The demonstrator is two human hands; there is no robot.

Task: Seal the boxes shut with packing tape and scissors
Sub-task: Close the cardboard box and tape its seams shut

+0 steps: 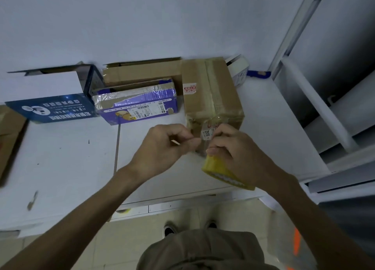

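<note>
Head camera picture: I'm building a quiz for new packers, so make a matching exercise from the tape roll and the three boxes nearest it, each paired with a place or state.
Things:
1 tape roll
2 brown box
3 purple box
4 blue and white box

Places or states:
a middle one of the three boxes
b flap raised on top
c held in the right hand
d closest to the hands

Pairs: 1-c, 2-d, 3-a, 4-b

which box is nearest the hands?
The plain brown box on the right, just beyond the left hand and right hand; the purple box and blue box sit farther left.
</note>
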